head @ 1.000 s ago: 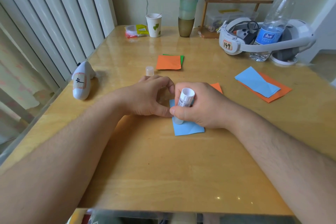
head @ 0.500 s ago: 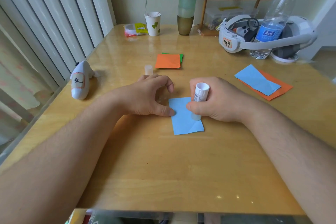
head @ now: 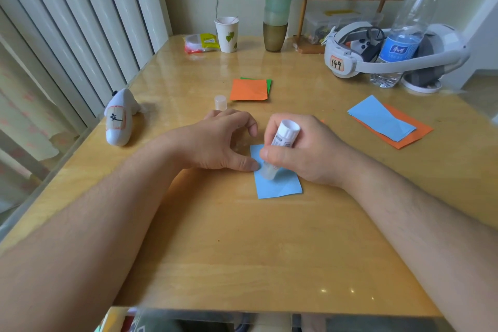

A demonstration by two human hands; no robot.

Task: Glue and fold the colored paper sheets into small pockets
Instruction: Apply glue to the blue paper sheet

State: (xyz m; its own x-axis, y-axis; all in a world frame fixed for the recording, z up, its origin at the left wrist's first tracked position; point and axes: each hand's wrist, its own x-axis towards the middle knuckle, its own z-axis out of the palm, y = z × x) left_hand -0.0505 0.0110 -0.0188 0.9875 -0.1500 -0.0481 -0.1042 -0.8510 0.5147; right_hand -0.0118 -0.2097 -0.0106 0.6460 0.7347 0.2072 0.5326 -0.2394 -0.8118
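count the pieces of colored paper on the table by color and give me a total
Blue: 2, one under the hands, one at right
Orange: 3, far one, one at right, a corner behind the right hand
Green: 1
Total: 6

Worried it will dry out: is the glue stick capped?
Uncapped: the glue stick presses its bare tip on the blue paper; its cap stands apart.

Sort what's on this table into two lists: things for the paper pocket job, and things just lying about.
For the job: glue stick, blue sheet under it, glue cap, orange and green sheets, blue and orange sheets.

Lying about: water bottle, headset, paper cup, stacked cups, white controller.
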